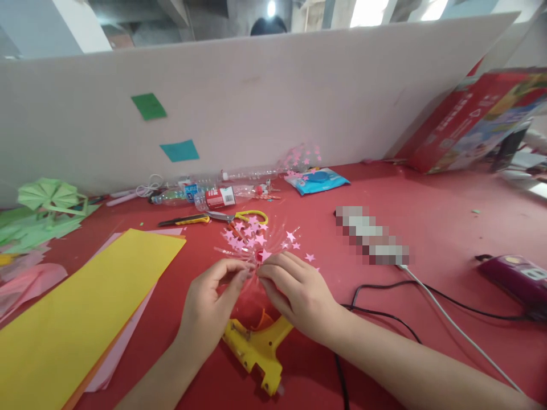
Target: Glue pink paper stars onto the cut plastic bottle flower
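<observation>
On the view's clock face, yellow paper (94,307) lies at 8 o'clock. The left hand (208,291), at 7, pinches thumb to forefinger on the near strips of the star-tipped clear piece (253,234), which sits just off the middle, also toward 7, around a red centre (259,255). At 6 lies a yellow glue gun (255,348). The right hand (301,289), at 5, curls its fingers at the piece; its grip is hidden. The step seems to be setting 1 strip, so the next move likely calls for 2 steady hands
</observation>
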Action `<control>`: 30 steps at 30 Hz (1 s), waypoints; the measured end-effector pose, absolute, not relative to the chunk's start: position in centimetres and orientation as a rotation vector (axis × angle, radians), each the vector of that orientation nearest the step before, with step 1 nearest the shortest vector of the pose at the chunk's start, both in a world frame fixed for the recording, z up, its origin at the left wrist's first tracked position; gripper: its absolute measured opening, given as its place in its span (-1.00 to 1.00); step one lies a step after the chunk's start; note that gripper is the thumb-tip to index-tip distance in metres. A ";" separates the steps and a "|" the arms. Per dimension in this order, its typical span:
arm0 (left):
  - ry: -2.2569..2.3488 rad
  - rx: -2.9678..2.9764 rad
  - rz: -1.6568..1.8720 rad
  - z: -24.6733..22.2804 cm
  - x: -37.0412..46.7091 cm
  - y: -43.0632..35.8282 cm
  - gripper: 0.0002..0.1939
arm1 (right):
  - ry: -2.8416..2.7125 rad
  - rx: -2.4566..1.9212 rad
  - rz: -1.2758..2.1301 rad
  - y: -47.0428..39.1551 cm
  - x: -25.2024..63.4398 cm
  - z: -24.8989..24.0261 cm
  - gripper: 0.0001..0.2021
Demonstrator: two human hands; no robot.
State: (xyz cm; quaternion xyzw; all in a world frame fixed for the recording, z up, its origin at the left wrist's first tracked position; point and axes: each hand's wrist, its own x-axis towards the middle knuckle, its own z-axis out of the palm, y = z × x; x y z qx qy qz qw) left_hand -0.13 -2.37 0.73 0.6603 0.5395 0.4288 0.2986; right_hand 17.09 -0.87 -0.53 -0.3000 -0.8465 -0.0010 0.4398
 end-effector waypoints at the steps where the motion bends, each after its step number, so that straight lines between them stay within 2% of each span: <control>1: 1.420 1.724 1.152 0.7 -0.1 -2.3 -0.83 | -2.103 -0.744 -0.001 -0.9 17.1 -0.5 -0.82; 24: 1.429 1.545 1.205 1.4 -0.5 -2.4 -0.81 | -2.121 -0.690 0.076 -0.9 17.4 -0.6 -0.92; 30: 1.443 1.609 1.182 1.8 -0.6 -2.5 -0.81 | -2.133 -0.686 0.078 -1.1 17.4 -0.5 -0.86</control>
